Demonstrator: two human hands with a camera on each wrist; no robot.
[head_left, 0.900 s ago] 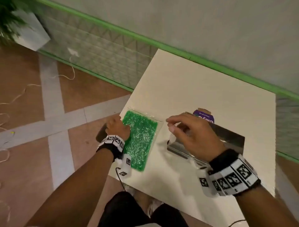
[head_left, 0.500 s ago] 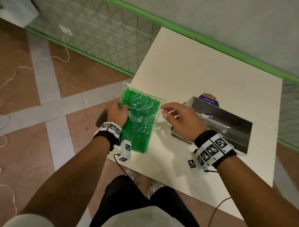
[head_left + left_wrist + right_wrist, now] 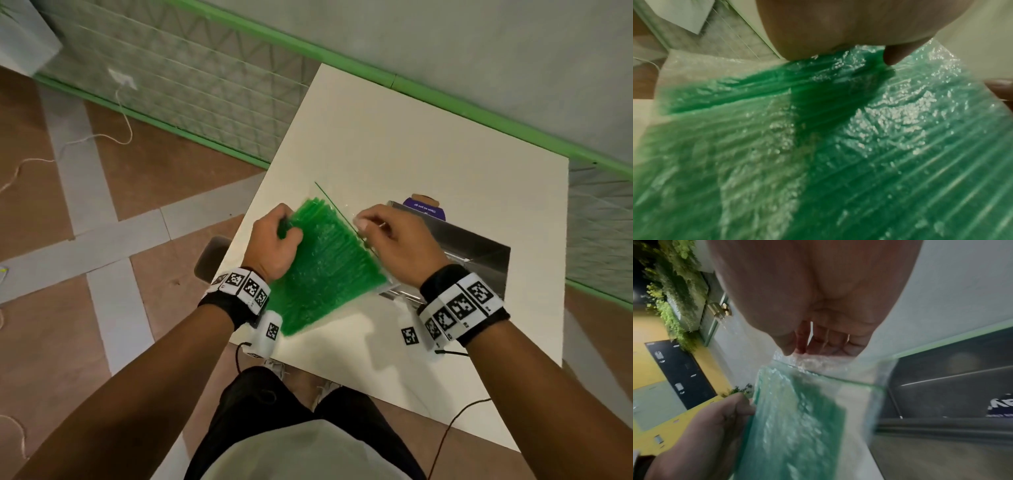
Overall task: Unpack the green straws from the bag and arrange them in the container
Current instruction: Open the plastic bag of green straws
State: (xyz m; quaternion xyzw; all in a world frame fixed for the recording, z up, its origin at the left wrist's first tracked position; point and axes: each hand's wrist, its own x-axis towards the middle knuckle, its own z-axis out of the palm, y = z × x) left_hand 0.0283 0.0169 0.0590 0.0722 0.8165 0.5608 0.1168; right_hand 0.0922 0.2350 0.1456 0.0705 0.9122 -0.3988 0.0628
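A clear zip bag full of green straws [image 3: 325, 267] is held tilted above the white table's [image 3: 394, 144] near left corner. My left hand [image 3: 277, 236] grips the bag's left edge; the left wrist view is filled by the bag of green straws [image 3: 818, 146] under my left hand [image 3: 888, 55]. My right hand [image 3: 380, 226] pinches the bag's clear top strip by the zip line, shown as my right hand [image 3: 797, 350] on the bag [image 3: 797, 418]. The steel container [image 3: 479, 253] stands just right of the bag, its inside partly hidden behind my right hand.
A purple-labelled packet [image 3: 424, 207] lies behind the container. A green rail [image 3: 445, 99] and wall run along the table's far side. The tiled floor [image 3: 85, 240] with loose cables lies to the left. A dark stool edge [image 3: 210, 257] sits by the table's left edge.
The bag has been lifted off the table and turned, its top swinging to the right. My right hand moved in from beside the container and took hold of the bag's top strip.
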